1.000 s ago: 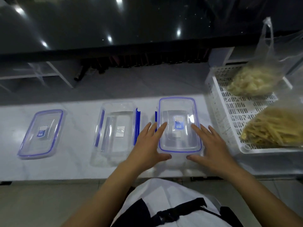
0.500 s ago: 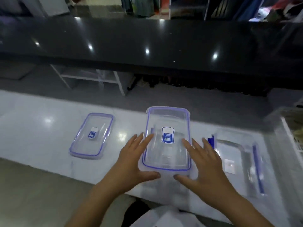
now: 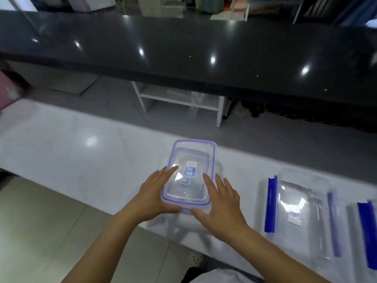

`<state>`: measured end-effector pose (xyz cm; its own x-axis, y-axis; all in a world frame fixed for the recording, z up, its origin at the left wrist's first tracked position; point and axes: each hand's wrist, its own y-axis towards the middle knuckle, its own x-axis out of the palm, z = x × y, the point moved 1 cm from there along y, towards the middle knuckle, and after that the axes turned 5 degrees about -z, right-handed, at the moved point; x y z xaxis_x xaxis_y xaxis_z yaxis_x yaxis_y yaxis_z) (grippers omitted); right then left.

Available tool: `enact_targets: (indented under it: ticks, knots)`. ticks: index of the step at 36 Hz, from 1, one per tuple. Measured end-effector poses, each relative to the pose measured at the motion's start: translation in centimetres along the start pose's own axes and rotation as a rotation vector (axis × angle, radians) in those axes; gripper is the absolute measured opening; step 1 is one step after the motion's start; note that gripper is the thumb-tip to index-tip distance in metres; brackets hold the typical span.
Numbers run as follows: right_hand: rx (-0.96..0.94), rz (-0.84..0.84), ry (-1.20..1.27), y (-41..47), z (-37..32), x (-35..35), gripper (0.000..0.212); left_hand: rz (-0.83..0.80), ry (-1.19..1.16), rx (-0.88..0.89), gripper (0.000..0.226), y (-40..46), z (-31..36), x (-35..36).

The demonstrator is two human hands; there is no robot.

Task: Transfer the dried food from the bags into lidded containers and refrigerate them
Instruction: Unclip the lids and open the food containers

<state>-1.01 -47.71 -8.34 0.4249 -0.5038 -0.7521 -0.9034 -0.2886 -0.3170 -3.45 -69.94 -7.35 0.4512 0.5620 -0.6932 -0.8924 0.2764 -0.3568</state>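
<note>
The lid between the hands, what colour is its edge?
Blue, on a clear lid; the head view shows it.

**Colours and Patterns in View**

The lid [image 3: 188,174] is clear plastic with a blue-violet seal line around its rim and a blue-and-white label at its centre. The open container [image 3: 299,211] is clear, with solid blue latch flaps and a small white sticker. The counter [image 3: 61,148] is glossy white with faint grey veining. The far countertop [image 3: 183,50] is glossy black, speckled with white reflections.
</note>
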Motion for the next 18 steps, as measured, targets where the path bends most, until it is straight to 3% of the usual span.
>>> enact_targets:
  ticks: [8,18]
  knots:
    - [0.067,-0.062,-0.131,1.9,0.5,4.9,0.094,-0.082,0.25,-0.047,0.122,1.8,-5.1,0.9]
    - [0.047,-0.044,-0.132,1.5,1.4,5.4,0.087,-0.075,0.267,-0.052,0.123,1.9,-6.1,1.9]
